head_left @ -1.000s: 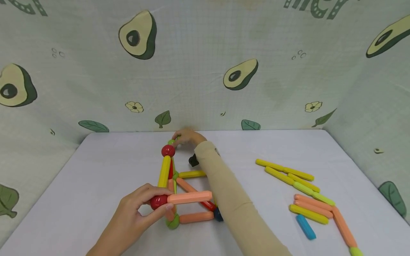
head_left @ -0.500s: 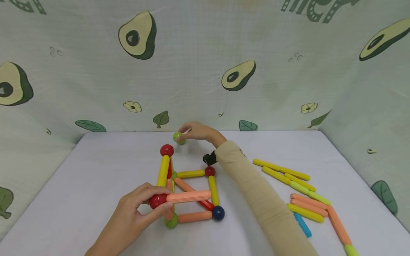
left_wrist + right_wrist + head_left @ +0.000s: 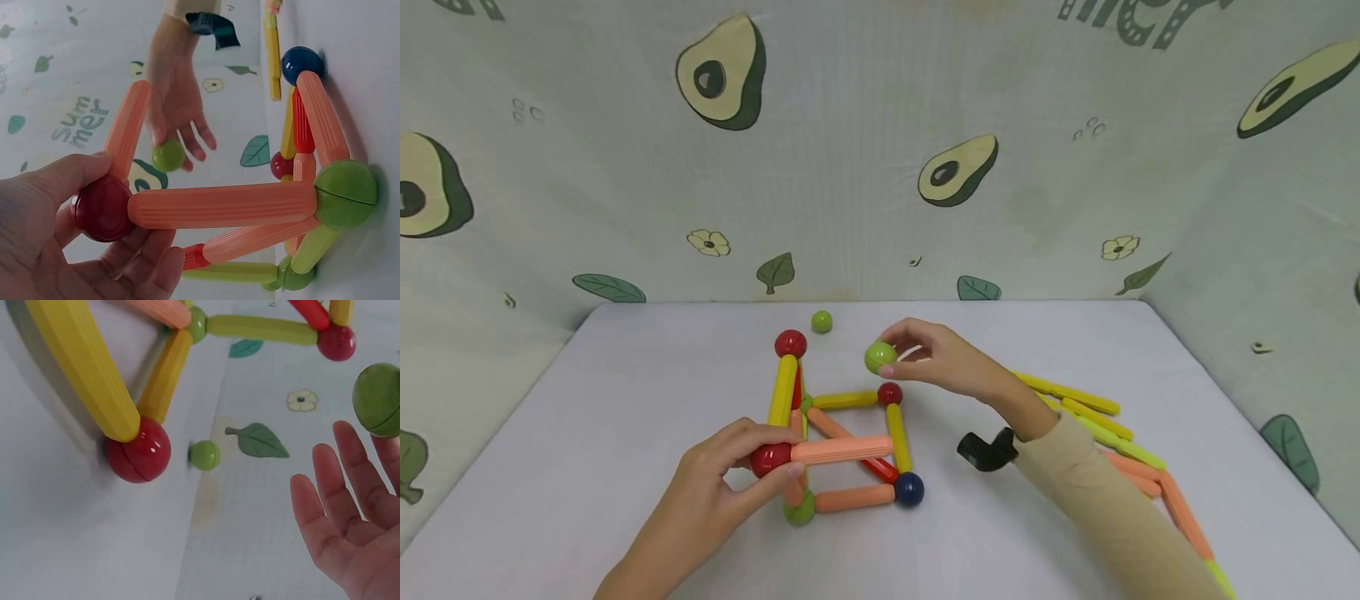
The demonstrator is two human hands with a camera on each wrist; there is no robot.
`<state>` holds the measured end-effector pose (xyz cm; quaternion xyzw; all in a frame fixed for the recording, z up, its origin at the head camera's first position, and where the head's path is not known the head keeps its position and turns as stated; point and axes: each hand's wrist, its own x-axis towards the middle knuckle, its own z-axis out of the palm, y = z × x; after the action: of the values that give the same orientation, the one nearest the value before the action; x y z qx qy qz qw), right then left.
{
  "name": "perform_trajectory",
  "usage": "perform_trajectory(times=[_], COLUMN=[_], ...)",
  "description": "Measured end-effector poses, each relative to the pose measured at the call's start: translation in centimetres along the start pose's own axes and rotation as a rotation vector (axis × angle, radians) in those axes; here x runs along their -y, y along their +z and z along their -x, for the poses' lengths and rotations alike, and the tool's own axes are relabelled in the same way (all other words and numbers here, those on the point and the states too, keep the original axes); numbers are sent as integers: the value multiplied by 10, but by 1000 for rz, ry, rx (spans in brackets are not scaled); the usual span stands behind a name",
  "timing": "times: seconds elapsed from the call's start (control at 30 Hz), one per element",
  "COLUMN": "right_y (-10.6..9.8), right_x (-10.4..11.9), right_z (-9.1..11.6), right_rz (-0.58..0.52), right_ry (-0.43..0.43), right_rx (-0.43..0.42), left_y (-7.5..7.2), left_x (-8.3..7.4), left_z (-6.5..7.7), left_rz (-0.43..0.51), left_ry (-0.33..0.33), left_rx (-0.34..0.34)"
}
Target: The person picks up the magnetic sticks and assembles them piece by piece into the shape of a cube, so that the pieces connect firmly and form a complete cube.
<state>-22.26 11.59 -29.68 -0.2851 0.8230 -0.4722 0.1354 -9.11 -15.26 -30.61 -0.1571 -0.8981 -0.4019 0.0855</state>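
L hand (image 3: 711, 492) pinches red ball (image 3: 767, 460) at nr top corner of frame (image 3: 831, 423), w/ peach rod (image 3: 842, 450) jutting from it; R hand (image 3: 943, 358) pinches green ball (image 3: 880, 357) in air, apart from frame; 2nd green ball (image 3: 822, 322) on table (image 3: 670, 375) behind frame.

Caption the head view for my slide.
Left hand grips a glossy red ball; right hand pinches a glossy green ball in midair.
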Motion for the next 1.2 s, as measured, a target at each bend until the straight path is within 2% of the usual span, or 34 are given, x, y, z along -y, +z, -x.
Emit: perform_trajectory(times=[0.1, 0.23, 0.33, 0.43, 0.57, 0.77, 0.87, 1.03, 1.2], right_y=[3, 9, 13, 15, 21, 37, 44, 52, 55], right_x=[2, 5, 8, 11, 15, 18, 19, 22, 22], right_z=[29, 61, 79, 91, 100, 105, 105, 104, 103], right_rz=[-28, -85, -138, -156, -124, -89, -89, -95, -102], right_ry=[13, 85, 136, 153, 136, 48, 12, 13, 20], right_rx=[-27, -69, -114, -161, -207, -216, -230, -258, -269], left_y=[0, 0, 0, 1, 1, 1, 1, 1, 2], left_x=[0, 0, 0, 0, -1, 0, -1, -2, -2], left_z=[-1, -2, -2, -3, -4, -3, -3, -3, -3], left_rz=[1, -1, -4, 0, 5, -4, -3, -11, -16], left_ry=[19, 23, 16, 11, 9, 27, 16, -17, -21], left_rx=[-4, -4, 2, 10, 16, -1, 2, 13, 6])
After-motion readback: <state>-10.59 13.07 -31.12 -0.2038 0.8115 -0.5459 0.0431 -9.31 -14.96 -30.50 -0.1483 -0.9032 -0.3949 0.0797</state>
